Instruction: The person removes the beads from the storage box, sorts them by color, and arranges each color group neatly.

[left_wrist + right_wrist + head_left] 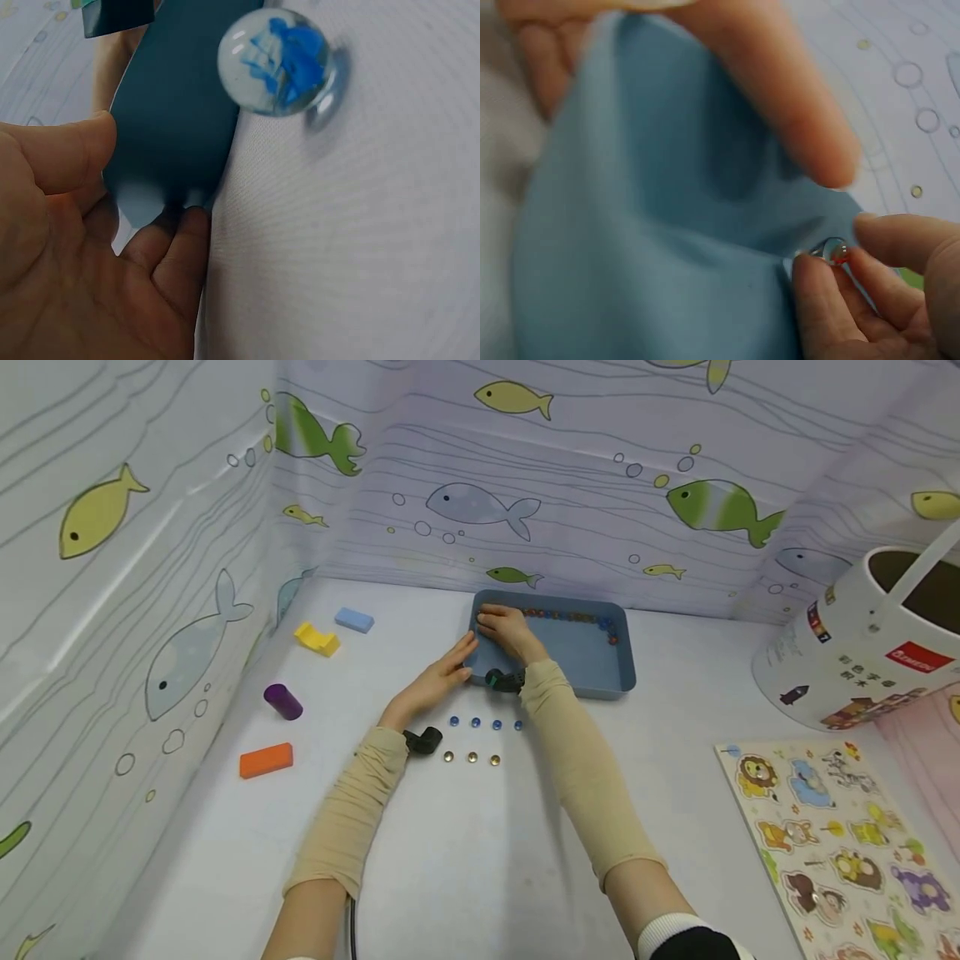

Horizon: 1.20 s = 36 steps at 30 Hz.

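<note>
The left hand (429, 687) grips the near left part of a blue-grey tray (592, 668). In the left wrist view its thumb lies at the rim and the other fingers press low on the outer wall. Reaching into the tray's far left corner, the right hand (513, 632) holds a small clear marble (832, 250) with an orange-red tint between thumb and fingers. A row of marbles (558, 615) lines the tray's far wall and turns down the right side. Before the tray lie several blue marbles (476, 722) and three amber marbles (472, 757).
To the left lie a blue block (354, 620), a yellow notched block (317, 639), a purple cylinder (283, 702) and an orange block (266, 761). At right stand a white bucket (847, 652) and an animal puzzle board (832, 843). A fish-print curtain (585, 518) hangs behind.
</note>
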Each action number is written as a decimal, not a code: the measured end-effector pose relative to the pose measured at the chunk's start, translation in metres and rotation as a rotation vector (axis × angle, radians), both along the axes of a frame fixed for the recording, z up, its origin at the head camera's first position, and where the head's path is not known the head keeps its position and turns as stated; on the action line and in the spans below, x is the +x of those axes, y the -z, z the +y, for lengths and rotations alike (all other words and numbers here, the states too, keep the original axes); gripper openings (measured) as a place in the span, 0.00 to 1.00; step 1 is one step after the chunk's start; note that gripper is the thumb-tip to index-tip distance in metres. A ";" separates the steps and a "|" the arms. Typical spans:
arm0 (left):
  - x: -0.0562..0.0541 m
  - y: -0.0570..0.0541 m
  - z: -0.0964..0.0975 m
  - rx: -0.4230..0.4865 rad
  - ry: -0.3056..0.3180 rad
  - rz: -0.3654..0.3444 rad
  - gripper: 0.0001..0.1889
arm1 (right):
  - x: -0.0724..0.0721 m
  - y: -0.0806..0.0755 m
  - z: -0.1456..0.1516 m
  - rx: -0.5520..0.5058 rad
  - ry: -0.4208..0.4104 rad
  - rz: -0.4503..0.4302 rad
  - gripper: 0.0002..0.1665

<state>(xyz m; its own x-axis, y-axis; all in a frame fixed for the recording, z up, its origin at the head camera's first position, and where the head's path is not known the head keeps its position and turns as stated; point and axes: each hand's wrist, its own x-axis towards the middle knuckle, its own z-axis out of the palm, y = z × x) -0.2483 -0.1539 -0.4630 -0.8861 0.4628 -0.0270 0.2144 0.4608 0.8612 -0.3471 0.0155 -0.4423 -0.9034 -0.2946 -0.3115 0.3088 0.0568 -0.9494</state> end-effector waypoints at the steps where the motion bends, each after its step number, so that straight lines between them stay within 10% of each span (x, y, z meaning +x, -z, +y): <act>1: 0.000 -0.001 0.000 -0.001 -0.002 -0.001 0.29 | 0.001 0.002 0.000 0.074 -0.007 0.033 0.29; 5: 0.002 -0.002 0.001 -0.002 -0.013 0.002 0.29 | 0.006 0.006 -0.003 0.311 0.008 0.157 0.22; 10: 0.004 -0.002 0.001 0.007 -0.007 0.003 0.29 | 0.012 0.007 -0.005 0.339 0.049 0.180 0.19; 21: 0.004 -0.001 0.004 0.003 -0.009 0.003 0.29 | 0.016 -0.005 0.012 -0.255 0.137 -0.018 0.24; 36: 0.007 -0.015 0.003 -0.024 0.008 0.002 0.29 | 0.052 -0.038 0.066 -0.385 0.010 -0.015 0.29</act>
